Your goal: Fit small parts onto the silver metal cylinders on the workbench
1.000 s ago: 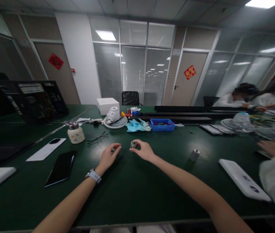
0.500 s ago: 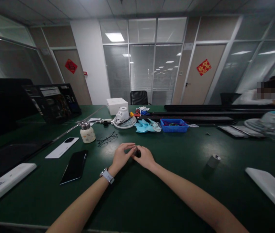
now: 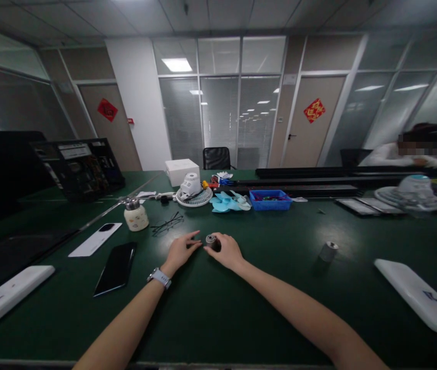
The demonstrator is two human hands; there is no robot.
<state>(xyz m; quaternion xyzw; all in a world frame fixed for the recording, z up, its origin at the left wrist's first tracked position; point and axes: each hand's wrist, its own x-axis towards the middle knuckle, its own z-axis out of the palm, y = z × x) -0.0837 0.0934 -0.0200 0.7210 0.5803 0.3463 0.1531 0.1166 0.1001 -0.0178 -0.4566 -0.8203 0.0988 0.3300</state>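
Observation:
My right hand [image 3: 228,251] has its thumb and fingers curled round a small metal cylinder [image 3: 210,239], whose round top end faces up. The fingers cover its right side. My left hand [image 3: 182,251], with a watch at the wrist, is just left of the cylinder. Its thumb and forefinger are apart, with nothing between them. Farther right on the table stands a similar grey metal cylinder [image 3: 329,252], apart from both hands.
On the green table [image 3: 218,318] lie a black phone [image 3: 115,268], a white phone [image 3: 95,240] and glasses [image 3: 168,224]. Behind them are a cream bottle [image 3: 136,218], fan parts [image 3: 194,194], blue fan blades [image 3: 226,202] and a blue tray [image 3: 270,204]. A person [image 3: 387,155] sits far right.
My left hand has come off the metal cylinder and moved left, its fingers parting. My right hand still holds the cylinder, whose top now shows. The whole view has shifted slightly.

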